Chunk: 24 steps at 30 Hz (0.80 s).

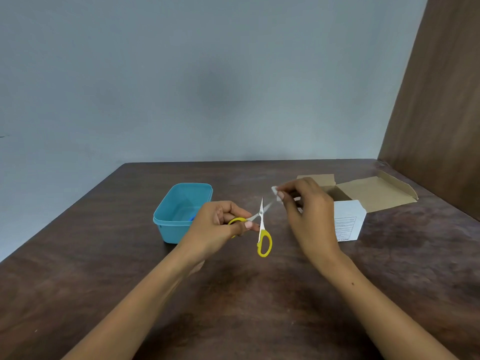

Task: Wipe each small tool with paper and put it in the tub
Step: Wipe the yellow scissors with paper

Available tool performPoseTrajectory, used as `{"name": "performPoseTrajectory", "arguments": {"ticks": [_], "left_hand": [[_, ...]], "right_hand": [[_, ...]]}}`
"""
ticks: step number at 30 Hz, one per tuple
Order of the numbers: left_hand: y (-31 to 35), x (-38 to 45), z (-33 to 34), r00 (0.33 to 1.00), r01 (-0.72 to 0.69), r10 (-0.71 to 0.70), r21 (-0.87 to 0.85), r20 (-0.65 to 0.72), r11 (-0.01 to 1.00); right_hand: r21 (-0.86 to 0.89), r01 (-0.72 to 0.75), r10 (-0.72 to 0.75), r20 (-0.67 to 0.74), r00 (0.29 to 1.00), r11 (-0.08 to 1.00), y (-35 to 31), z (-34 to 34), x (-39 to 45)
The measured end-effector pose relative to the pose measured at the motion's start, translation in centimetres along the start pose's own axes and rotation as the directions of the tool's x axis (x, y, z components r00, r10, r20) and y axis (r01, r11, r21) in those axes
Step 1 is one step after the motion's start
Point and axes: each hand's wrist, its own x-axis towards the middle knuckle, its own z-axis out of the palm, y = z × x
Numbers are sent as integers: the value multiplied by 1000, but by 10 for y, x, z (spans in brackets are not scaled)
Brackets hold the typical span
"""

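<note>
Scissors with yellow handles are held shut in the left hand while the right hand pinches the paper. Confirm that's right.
Not quite: the head view shows the scissors open, blades spread. The left hand holds one yellow handle; the right hand pinches the paper.

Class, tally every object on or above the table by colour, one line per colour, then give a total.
Yellow: 1, the scissors
Teal: 1, the tub
Blue: 1, small item in the tub
White: 1, the paper scrap
Brown and white: 1, the open cardboard box
Total: 5

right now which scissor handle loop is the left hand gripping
The left hand grips the upper-left yellow loop of the scissors; the lower loop hangs free.
</note>
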Motion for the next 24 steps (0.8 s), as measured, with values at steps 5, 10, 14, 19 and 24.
{"name": "performPoseTrajectory", "arguments": {"ticks": [5, 10, 14, 19, 24], "left_hand": [[1, 1, -4, 991, 22, -53, -247, -120, 969], [2, 1, -1, 984, 33, -97, -388, -148, 921], [0, 1, 3, 982, 66, -124, -362, -139, 930], [-2, 0, 5, 981, 96, -149, -357, -124, 929], [-2, 0, 7, 981, 127, -165, -304, -105, 944]], "right_hand": [[287, -362, 300, 238, 924, 887, -4, 2, 0], [364, -448, 312, 374, 873, 816, -11, 6, -5], [398, -481, 340, 374, 863, 781, -14, 7, -7], [441, -560, 402, 405, 822, 702, -17, 5, -8], [481, -642, 456, 455, 765, 597, -16, 5, -10]]}}
